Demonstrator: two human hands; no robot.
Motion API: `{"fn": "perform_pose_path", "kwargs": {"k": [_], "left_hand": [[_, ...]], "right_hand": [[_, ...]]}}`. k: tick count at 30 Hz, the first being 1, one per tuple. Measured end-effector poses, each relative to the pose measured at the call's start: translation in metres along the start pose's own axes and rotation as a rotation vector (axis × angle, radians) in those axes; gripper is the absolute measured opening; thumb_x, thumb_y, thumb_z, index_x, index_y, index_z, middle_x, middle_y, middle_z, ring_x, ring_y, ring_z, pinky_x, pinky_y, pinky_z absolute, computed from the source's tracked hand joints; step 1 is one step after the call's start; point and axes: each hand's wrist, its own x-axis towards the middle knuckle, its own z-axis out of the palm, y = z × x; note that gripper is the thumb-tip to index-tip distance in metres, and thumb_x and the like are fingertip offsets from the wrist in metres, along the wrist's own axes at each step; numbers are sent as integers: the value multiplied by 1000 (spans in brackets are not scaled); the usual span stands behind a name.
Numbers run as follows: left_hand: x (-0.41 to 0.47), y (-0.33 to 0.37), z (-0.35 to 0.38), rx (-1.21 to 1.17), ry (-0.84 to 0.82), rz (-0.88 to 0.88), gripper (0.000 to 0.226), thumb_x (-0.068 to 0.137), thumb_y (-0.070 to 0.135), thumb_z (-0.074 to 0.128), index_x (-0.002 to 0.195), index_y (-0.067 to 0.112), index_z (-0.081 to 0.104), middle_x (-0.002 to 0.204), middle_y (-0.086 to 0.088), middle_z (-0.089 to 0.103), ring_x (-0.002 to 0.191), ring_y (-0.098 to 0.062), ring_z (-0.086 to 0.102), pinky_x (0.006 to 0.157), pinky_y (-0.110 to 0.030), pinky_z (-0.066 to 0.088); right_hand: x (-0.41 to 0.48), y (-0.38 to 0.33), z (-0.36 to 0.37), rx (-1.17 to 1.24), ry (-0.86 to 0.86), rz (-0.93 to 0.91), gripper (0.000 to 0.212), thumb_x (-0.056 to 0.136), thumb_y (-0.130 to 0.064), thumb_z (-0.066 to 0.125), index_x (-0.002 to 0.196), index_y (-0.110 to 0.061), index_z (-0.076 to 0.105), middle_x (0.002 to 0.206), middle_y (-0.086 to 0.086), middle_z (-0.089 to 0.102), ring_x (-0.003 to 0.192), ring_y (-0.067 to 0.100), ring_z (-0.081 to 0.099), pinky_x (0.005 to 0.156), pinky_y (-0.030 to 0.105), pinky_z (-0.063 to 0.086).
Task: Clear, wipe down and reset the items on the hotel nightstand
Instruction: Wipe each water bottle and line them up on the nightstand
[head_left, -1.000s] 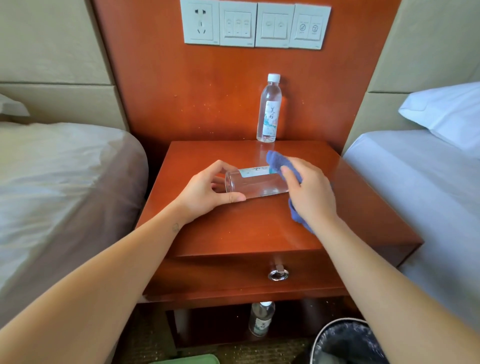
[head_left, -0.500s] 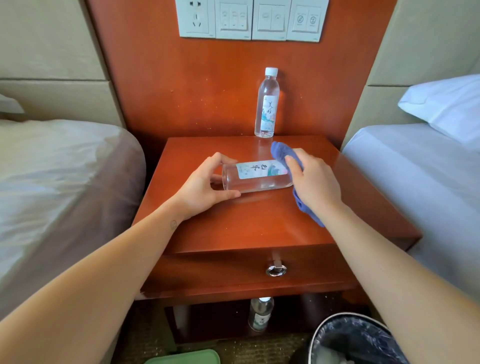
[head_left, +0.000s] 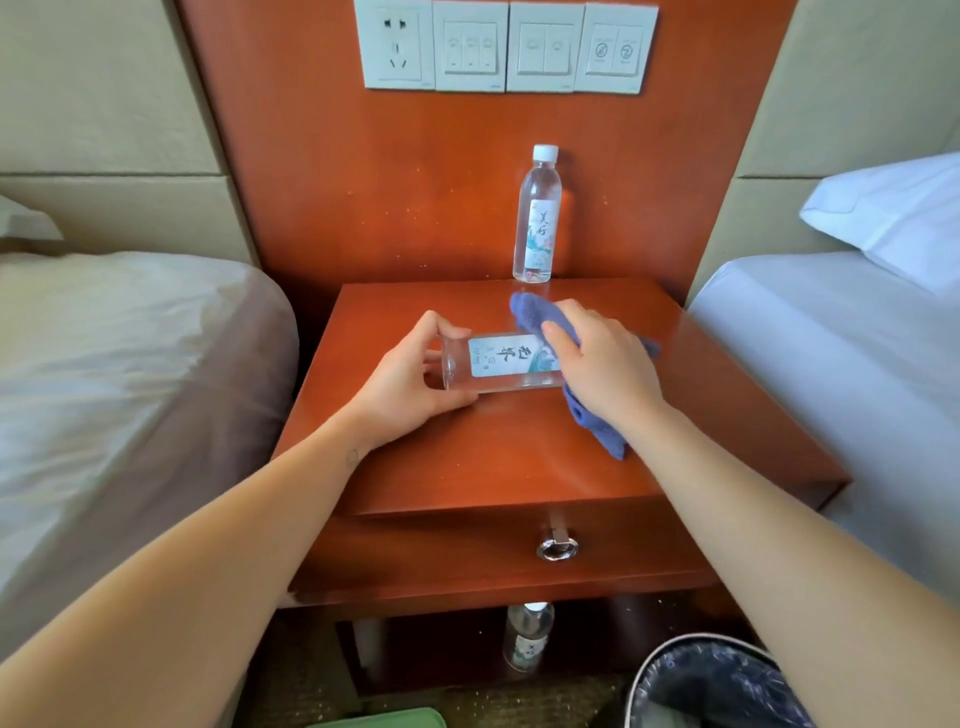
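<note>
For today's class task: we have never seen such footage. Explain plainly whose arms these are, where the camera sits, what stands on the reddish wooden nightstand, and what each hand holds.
No machine here: a person's two bare arms, filmed by one wide-angle camera worn on the head, looking down. The left hand grips a clear plastic water bottle turned sideways. The right hand holds a blue cloth against it. A second, white-capped clear bottle stands upright at the back of the reddish wooden nightstand.

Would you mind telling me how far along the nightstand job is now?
Looks done: the upright bottle stands at the nightstand's back edge. In hand: the left hand holds a second bottle sideways while the right hand holds a blue cloth against it. Left: standing it up.
</note>
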Motion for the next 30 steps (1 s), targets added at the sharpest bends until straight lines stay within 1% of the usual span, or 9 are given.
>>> {"fn": "perform_pose_path", "kwargs": {"k": [3, 7, 11, 15, 18, 21, 23, 27, 30], "left_hand": [[1, 1, -1, 57, -5, -18, 48, 79, 20, 80, 111, 30, 45, 123, 23, 54, 108, 8, 53, 77, -1, 43], [2, 2, 0, 39, 9, -31, 50, 80, 20, 79, 117, 28, 46, 120, 25, 51, 100, 25, 48, 75, -1, 43], [2, 4, -1, 19, -2, -49, 50, 83, 26, 75, 122, 34, 45, 122, 24, 50, 102, 20, 49, 80, -4, 46], [2, 4, -1, 33, -11, -70, 50, 85, 31, 72, 125, 37, 42, 123, 22, 48, 103, 7, 53, 77, -6, 45], [2, 4, 0, 81, -10, -22, 50, 85, 26, 73, 123, 30, 42, 125, 19, 50, 113, 0, 51, 80, -5, 46], [2, 3, 3, 121, 22, 17, 53, 81, 26, 78, 118, 26, 40, 125, 13, 53, 114, 1, 51, 86, -8, 47], [1, 3, 6, 175, 56, 34, 53, 80, 29, 79, 113, 24, 37, 124, 9, 52, 114, -3, 52, 81, -11, 51], [0, 5, 10, 322, 163, 42, 61, 76, 36, 81, 113, 27, 34, 122, 9, 50, 109, -7, 51, 76, -31, 56], [1, 3, 9, 360, 188, 14, 67, 73, 42, 80, 127, 29, 44, 124, 11, 50, 109, -1, 49, 83, -35, 55]], "right_hand": [[1, 33, -8, 167, -110, 67, 19, 102, -36, 36, 106, -24, 50, 84, 0, 57, 87, 25, 56, 68, 35, 34], [1, 55, -17, 328, -313, -83, 40, 101, -29, 46, 140, -34, 40, 127, 0, 52, 113, 11, 49, 95, 32, 37], [2, 68, -21, 323, -393, -103, 51, 98, -30, 51, 141, -48, 31, 139, -2, 44, 130, 14, 41, 110, 41, 32], [4, 65, -23, 397, -366, -45, 47, 94, -32, 60, 133, -51, 41, 130, -6, 54, 120, 11, 53, 107, 39, 39], [-4, 57, -19, 600, -212, 25, 36, 93, -28, 63, 126, -40, 54, 114, -15, 65, 107, 4, 60, 98, 29, 45], [-9, 46, -13, 610, -54, 72, 28, 95, -33, 58, 123, -36, 56, 105, -18, 67, 100, -2, 61, 89, 23, 45], [-6, 40, -10, 673, -8, 107, 22, 97, -34, 53, 119, -35, 59, 102, -19, 68, 98, -2, 63, 85, 19, 45], [-8, 25, -13, 1320, 30, 509, 24, 98, -43, 48, 91, -25, 64, 76, -10, 69, 68, 7, 65, 69, 28, 49], [-12, 18, -4, 1524, -26, 460, 24, 97, -37, 52, 113, -23, 63, 91, 1, 66, 78, 18, 63, 70, 34, 49]]}}
